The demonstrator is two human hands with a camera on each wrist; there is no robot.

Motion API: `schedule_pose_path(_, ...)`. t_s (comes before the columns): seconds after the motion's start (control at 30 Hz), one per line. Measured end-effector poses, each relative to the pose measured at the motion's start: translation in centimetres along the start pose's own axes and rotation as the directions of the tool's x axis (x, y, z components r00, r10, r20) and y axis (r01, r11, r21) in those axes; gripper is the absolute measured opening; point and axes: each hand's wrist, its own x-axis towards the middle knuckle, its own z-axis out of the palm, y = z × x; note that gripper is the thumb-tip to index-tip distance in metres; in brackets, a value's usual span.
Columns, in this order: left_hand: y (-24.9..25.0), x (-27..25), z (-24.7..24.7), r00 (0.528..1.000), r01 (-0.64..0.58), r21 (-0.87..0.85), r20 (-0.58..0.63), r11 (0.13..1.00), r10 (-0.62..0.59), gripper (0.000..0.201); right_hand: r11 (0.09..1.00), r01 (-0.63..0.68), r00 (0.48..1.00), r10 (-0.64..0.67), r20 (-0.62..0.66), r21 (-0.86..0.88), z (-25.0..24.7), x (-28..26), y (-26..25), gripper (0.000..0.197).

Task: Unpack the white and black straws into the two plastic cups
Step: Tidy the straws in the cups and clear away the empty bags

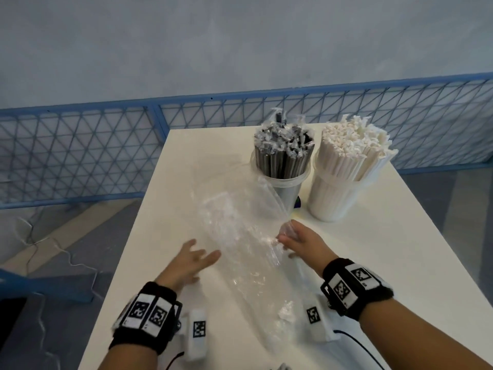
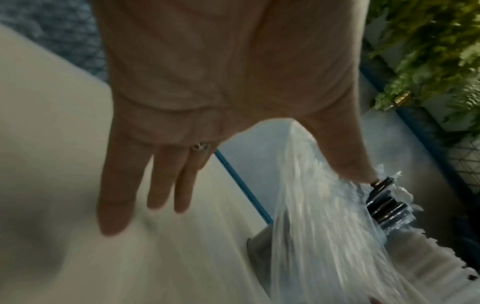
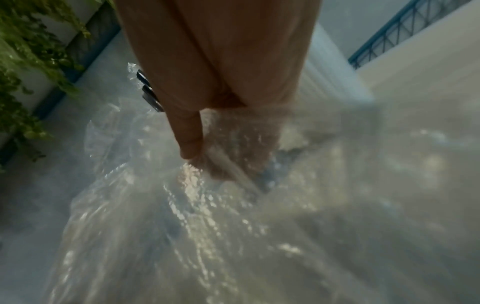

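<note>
Looks like the unpacking itself is basically done. The black straws [image 1: 282,155] are standing in the left plastic cup [image 1: 286,188] and the white straws [image 1: 352,153] are packed into the right plastic cup [image 1: 330,201], both at the far end of the white table [image 1: 400,249], just beside each other. What's left is the empty clear plastic bag [image 1: 240,236], which is draped down the middle of the table from the black cup toward the person.

The right hand [image 1: 301,243] has its fingers curled into the crinkly film, pinching a bunch of it near the bag's right side. The left hand [image 1: 190,263] holds nothing, fingers spread wide, hovering near the bag's left edge; from the left wrist view it's a flat open palm over the tabletop.

My guess is the next move is just pulling the wrapper clear. The catch: the bag's far end seems to lie against the black cup, and those tall loaded cups look tippy, so I'd drag it toward the person rather than sideways.

Room-wise, the left hand is close to the table's left edge, with floor and a blue mesh fence [image 1: 80,148] beyond. The right side has more bare tabletop. Some small tagged white blocks [image 1: 198,331] sit at the near edge.
</note>
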Motion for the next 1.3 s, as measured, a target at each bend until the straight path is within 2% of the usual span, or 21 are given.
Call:
schedule_pose_path(0.07, -1.1, 0.2, 0.0, 0.992, 0.004, -0.048, 0.129, 0.999, 0.002, 0.145, 0.990, -0.013, 1.000, 0.014, -0.009, 0.138, 1.4, 0.4, -0.9, 0.009)
schedule_pose_path(0.13, -1.1, 0.6, -0.1, 0.979, -0.075, -0.091, 0.185, 0.993, 0.090, 0.113, 0.973, -0.013, 1.000, 0.018, -0.016, 0.229, 2.7, 0.8, -1.6, 0.010)
schedule_pose_path(0.23, -0.1, 1.4, -0.7, 0.973, -0.194, -0.071, 0.110, 0.978, 0.201, 0.054, 0.951, -0.032, 0.999, 0.033, 0.000, 0.309, 4.0, 1.3, -2.3, 0.008)
schedule_pose_path(0.3, 0.4, 2.0, -1.4, 0.963, -0.254, -0.027, 0.085, 0.967, 0.255, 0.041, 0.953, -0.044, 0.999, 0.046, 0.002, 0.300, 4.4, 1.6, -2.2, 0.009)
schedule_pose_path(0.37, 0.7, 2.4, -2.1, 0.954, -0.286, -0.020, 0.093, 0.958, 0.286, 0.041, 0.968, -0.032, 0.999, 0.032, 0.005, 0.249, 4.6, 1.8, -1.8, 0.013)
schedule_pose_path(0.43, 1.0, 2.4, -2.6, 0.960, -0.256, -0.059, 0.098, 0.965, 0.261, 0.044, 0.970, -0.039, 0.999, 0.033, 0.026, 0.241, 4.8, 1.8, -1.6, 0.018)
schedule_pose_path(0.57, 1.0, 2.4, -2.7, 0.967, -0.209, -0.169, 0.109, 0.963, 0.229, 0.056, 0.920, -0.096, 0.994, 0.073, 0.076, 0.380, 5.2, 1.4, -1.8, 0.035)
schedule_pose_path(0.67, 1.0, 2.4, -2.6, 0.968, -0.182, -0.295, 0.116, 0.938, 0.224, 0.053, 0.878, -0.138, 0.988, 0.090, 0.126, 0.458, 5.5, 1.4, -2.0, 0.044)
schedule_pose_path(0.77, 1.1, 1.9, -2.3, 0.981, -0.154, -0.357, 0.057, 0.921, 0.186, 0.044, 0.827, -0.189, 0.982, 0.151, 0.115, 0.529, 6.0, 1.7, -1.9, 0.041)
schedule_pose_path(0.87, 1.0, 1.0, -1.9, 0.994, -0.105, -0.391, -0.007, 0.914, 0.111, 0.037, 0.716, -0.259, 0.961, 0.259, 0.098, 0.649, 6.5, 1.9, -1.7, 0.030)
schedule_pose_path(0.93, 0.9, 0.7, -2.2, 0.998, -0.056, -0.399, 0.017, 0.915, 0.068, 0.030, 0.676, -0.276, 0.955, 0.276, 0.113, 0.683, 6.9, 1.9, -1.5, 0.030)
schedule_pose_path(1.0, 0.7, 0.2, -2.8, 0.996, 0.035, -0.436, 0.090, 0.899, 0.005, 0.033, 0.679, -0.262, 0.959, 0.264, 0.104, 0.686, 7.1, 2.0, -1.4, 0.029)
schedule_pose_path(1.13, 0.7, -0.3, -4.4, 0.959, 0.174, -0.378, 0.277, 0.909, -0.068, 0.064, 0.732, -0.251, 0.931, 0.362, -0.051, 0.633, 7.8, 2.7, -0.9, 0.031)
schedule_pose_path(1.23, 0.8, -0.2, -5.1, 0.943, 0.141, -0.259, 0.328, 0.955, -0.051, 0.064, 0.764, -0.219, 0.906, 0.391, -0.165, 0.606, 8.6, 3.1, -0.6, 0.034)
schedule_pose_path(1.3, 1.0, 0.2, -5.6, 0.948, 0.101, -0.168, 0.316, 0.981, -0.044, 0.047, 0.815, -0.174, 0.919, 0.336, -0.206, 0.553, 9.2, 2.9, -1.4, 0.032)
